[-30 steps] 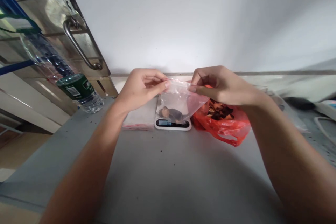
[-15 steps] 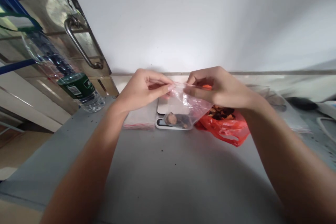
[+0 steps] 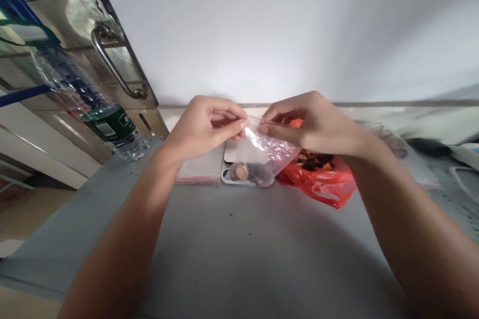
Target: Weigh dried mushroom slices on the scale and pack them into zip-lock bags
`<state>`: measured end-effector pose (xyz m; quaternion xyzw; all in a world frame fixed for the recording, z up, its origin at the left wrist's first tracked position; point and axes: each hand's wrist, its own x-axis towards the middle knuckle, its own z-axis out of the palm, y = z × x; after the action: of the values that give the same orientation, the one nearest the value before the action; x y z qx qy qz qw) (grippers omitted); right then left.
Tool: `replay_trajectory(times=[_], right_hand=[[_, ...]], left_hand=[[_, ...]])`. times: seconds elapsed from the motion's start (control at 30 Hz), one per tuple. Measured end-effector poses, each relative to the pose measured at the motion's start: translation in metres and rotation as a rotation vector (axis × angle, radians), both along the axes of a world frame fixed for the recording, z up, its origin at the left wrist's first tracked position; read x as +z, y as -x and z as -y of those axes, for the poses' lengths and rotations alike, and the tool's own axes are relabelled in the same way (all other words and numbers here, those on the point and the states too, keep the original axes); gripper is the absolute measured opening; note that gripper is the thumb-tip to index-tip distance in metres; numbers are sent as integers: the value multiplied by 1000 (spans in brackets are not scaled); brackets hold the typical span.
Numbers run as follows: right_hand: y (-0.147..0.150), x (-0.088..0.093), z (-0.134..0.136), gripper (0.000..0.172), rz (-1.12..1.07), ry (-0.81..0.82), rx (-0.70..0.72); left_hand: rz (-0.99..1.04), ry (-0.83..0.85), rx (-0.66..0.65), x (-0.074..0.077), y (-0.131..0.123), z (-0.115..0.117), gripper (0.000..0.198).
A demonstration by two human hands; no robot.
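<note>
A clear zip-lock bag (image 3: pixel 262 152) hangs by its top edge between my two hands. My left hand (image 3: pixel 213 122) pinches the edge's left end between thumb and fingers. Close beside it, my right hand (image 3: pixel 299 122) grips the same edge further right. At the bag's bottom lie a few brown dried pieces (image 3: pixel 241 172), perhaps dried mushrooms. Behind and below the bag is a white kitchen scale (image 3: pixel 226 175), largely covered by it. To the right, partly under my right hand, an open red plastic bag (image 3: pixel 318 184) holds more dark dried pieces (image 3: pixel 314 160).
A stack of flat zip-lock bags (image 3: pixel 198 167) lies left of the scale. A large plastic bottle with a green label (image 3: pixel 112 122) stands at the table's left edge. Another clear bag (image 3: pixel 404 152) and a black object (image 3: pixel 428 147) are at right. A white wall (image 3: pixel 262 35) rises behind.
The bottom of the zip-lock bag has swung slightly left and down, and its contents have shifted. My right hand has moved slightly left, closer to my left hand.
</note>
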<state>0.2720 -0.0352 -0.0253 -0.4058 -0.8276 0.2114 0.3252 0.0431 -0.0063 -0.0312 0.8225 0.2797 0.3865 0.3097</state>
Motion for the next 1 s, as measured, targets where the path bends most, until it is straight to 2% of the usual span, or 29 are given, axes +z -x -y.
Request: replay_trajectory(times=[0.17, 0.4, 0.57, 0.73, 0.87, 0.97, 1.0], right_hand=[[0, -2, -1, 24, -15, -43, 8], [4, -1, -1, 37, -73, 67, -13], [-18, -1, -7, 36, -80, 89, -47], [-36, 0, -9, 41, 6, 126, -72], [-46, 8, -7, 47, 96, 121, -129], [-50, 18, -1, 43, 116, 161, -87], [-50, 21, 2, 46, 133, 195, -61]], left_hand=[[-66, -99, 18, -1, 1, -1, 8], [-240, -336, 11, 3, 4, -2, 25], [-312, -316, 107, 10, 19, -3, 23], [-359, -312, 129, 13, 22, -3, 24], [-369, -361, 169, 17, 19, 0, 26], [-373, -433, 174, 21, 7, 8, 23], [-369, -459, 168, 23, 0, 11, 22]])
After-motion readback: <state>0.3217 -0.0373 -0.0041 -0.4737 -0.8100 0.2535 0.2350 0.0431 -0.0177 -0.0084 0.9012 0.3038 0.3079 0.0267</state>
